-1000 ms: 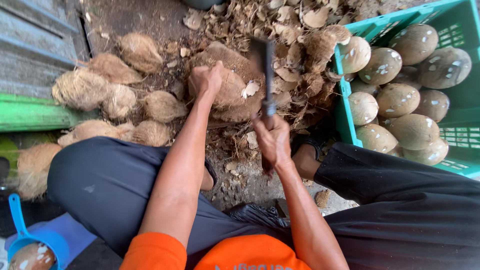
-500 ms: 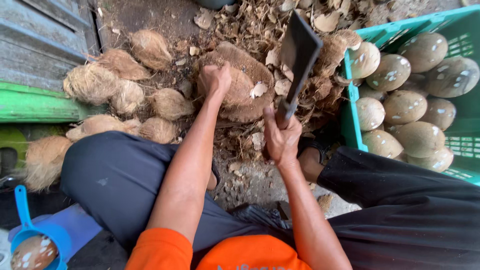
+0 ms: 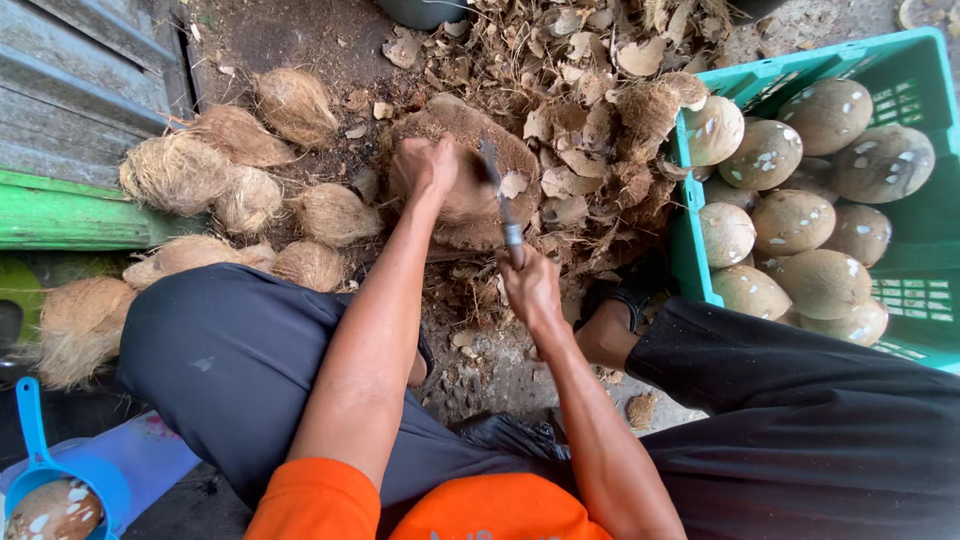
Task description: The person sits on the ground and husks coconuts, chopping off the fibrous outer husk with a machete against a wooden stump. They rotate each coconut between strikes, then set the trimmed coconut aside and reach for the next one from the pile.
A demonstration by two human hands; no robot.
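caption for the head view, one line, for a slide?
Seated person's left hand steadies a husked coconut while the right hand drives a cleaver into it, beside a green crate.

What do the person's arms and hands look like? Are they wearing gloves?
No gloves. The left hand and right hand are bare, and both forearms are uncovered. Short orange sleeves cover just the tops of the arms. I see no watch or rings.

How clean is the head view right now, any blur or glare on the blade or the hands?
Head view: soft, even daylight with no glare or hard shadows; the cleaver is smeared by motion blur, the left hand on the coconut and the right hand look slightly soft; the green crate and its husked coconuts are sharp.
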